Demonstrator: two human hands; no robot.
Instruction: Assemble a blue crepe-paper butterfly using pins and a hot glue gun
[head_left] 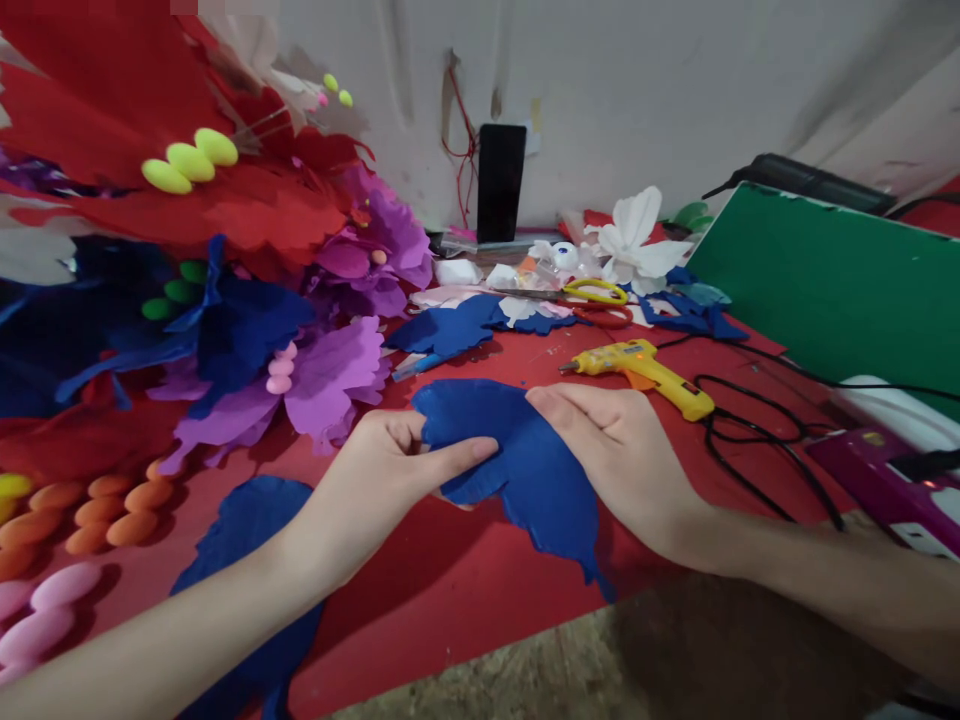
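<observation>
Both my hands hold a dark blue butterfly wing cutout [551,490] above the red work surface. My left hand [409,465] grips its left part, thumb lying across the top and the other fingers bent underneath. At the upper right edge, my right hand [611,440] pinches the same piece between thumb and fingers. The cutout's pointed tail hangs down toward the lower right. Another blue cutout [247,510] lies on the surface, partly covered by my left forearm. A yellow glue gun [645,370] rests just beyond my right hand.
Finished-looking red, blue and purple butterflies [322,390] crowd the left side. Orange [135,513] and pink oval pieces [52,610] lie at the lower left. Scissors [592,292], blue scraps and a white flower [637,240] are behind. A cable and purple power strip [877,480] lie right.
</observation>
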